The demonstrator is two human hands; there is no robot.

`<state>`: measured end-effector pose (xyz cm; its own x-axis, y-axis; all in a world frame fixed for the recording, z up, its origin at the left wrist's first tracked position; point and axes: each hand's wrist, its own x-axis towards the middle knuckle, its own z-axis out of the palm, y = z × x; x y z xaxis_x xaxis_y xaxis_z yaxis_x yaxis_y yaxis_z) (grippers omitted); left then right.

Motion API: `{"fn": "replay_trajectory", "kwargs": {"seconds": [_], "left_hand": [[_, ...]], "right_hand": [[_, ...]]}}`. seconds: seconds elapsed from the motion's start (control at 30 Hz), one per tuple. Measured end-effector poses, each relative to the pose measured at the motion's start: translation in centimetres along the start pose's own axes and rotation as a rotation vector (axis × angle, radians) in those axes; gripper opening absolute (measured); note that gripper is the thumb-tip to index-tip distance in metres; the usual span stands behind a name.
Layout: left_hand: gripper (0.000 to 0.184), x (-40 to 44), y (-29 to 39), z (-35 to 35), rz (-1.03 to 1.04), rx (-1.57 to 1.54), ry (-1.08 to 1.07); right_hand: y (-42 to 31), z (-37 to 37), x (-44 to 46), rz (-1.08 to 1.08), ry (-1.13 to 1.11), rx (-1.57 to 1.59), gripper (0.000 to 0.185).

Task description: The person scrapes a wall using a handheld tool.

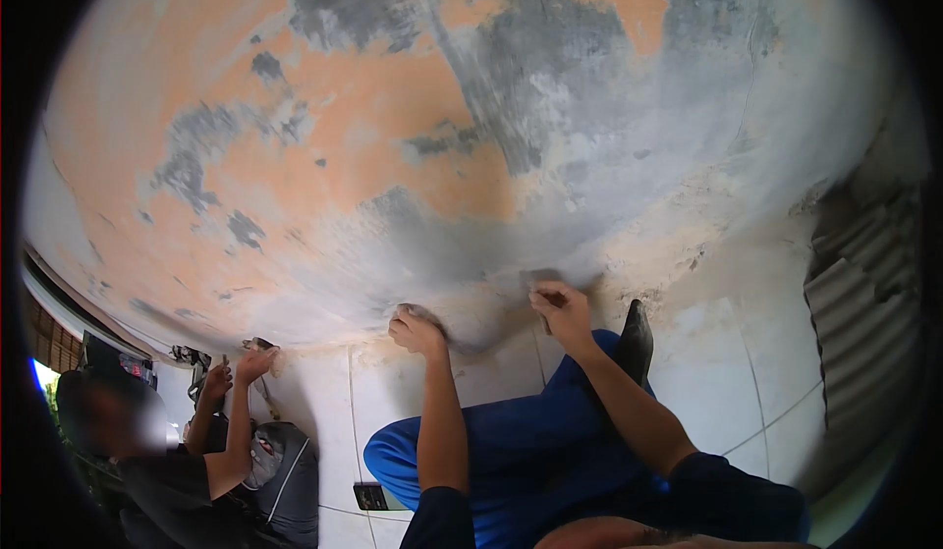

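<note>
A wall [393, 127] with peach, grey and whitish patches rises in front of me. Low against it, my left hand [416, 333] has its fingers wrapped round a greyish pad [429, 315], which touches the wall. To the right, my right hand [561, 306] is closed on a flat grey-brown piece [540, 278] held by its edge at the base of the wall. Its exact kind is hard to make out.
At the left sits a co-worker [167, 470] in dark clothes, both hands near the wall. White floor tiles [707, 353] lie below. Corrugated sheets [864, 323] stand at the right. A small dark box [370, 496] is on the floor beside my blue-trousered knee.
</note>
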<state>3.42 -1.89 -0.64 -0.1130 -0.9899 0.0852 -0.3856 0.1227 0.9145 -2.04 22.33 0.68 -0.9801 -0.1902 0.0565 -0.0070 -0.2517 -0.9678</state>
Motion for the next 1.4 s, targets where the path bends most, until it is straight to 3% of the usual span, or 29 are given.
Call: {"fn": "replay_trajectory", "kwargs": {"seconds": [0.1, 0.2, 0.3, 0.4, 0.5, 0.6, 0.7, 0.9, 1.1, 1.2, 1.3, 1.4], "left_hand": [[0.038, -1.6, 0.4, 0.9, 0.129, 0.039, 0.263], [0.036, -2.6, 0.7, 0.6, 0.824, -0.126, 0.264], [0.028, -6.2, 2.9, -0.6, 0.705, -0.349, -0.33], [0.026, -8.0, 3.2, -0.8, 0.509, -0.294, -0.876], [0.032, -9.0, 2.5, 0.4, 0.422, -0.353, -1.102], [0.042, -8.8, 2.5, 0.6, 0.202, -0.261, -1.385], [0.048, -9.0, 2.8, 0.5, 0.126, -0.324, -1.482], [0.038, -8.5, 2.4, 1.5, 0.118, -0.352, -1.405], [0.022, -7.9, 2.5, 1.6, 0.305, -0.322, -1.247], [0.022, -8.4, 3.3, 0.7, 0.493, -0.199, -1.065], [0.018, -8.6, 5.7, -0.8, 0.794, -0.264, -0.729], [0.017, -8.9, 10.8, -2.7, 1.06, -0.226, -0.374]], "right_hand": [[0.5, 0.0, 0.0, -0.087, -0.004, -0.111, 0.014], [0.8, 0.1, 0.0, -0.044, -0.008, -0.145, 0.012], [0.4, -0.2, -0.4, 0.056, -0.034, -0.213, 0.017], [0.8, -0.4, -0.6, -0.017, -0.058, -0.273, 0.019], [1.1, -0.5, -0.8, -0.101, -0.085, -0.323, 0.019], [0.8, -0.1, -0.9, -0.084, -0.066, -0.323, 0.019], [0.4, 0.2, -0.7, -0.111, -0.054, -0.368, 0.017], [0.2, 0.6, -0.4, -0.146, -0.076, -0.421, 0.015], [0.3, 1.0, -0.1, -0.133, -0.101, -0.316, 0.025], [1.1, 1.0, 0.0, -0.161, -0.082, -0.3, 0.032], [0.5, 0.6, -0.7, 0.011, -0.115, -0.441, 0.037], [4.1, 0.2, -0.3, -0.036, -0.219, -0.498, 0.053]]}}
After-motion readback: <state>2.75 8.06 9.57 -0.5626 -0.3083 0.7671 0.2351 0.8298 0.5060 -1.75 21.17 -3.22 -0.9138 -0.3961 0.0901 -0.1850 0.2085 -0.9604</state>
